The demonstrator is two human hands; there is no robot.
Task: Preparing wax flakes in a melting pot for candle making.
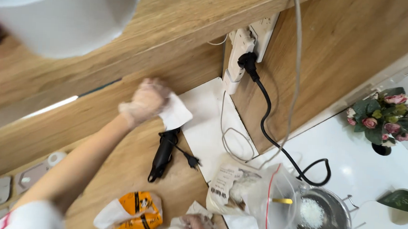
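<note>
**Cloth at the far hand, black tool just beneath it**

While my left hand [144,101] pinches a white cloth [175,112] against the wood, the black corded tool [163,154] lies just below it, long axis running back toward me. My right hand [199,227], nearer me, grips something white; I cannot tell what.

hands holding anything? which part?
Left hand, gloved, grips a white cloth or tissue by its bunched edge. Right hand, also gloved, is at a white object; hold can't be told.

Bare wood counter [115,170] open between black tool [163,153] and orange packet [136,213]; black cable [278,142] crosses right.
</note>
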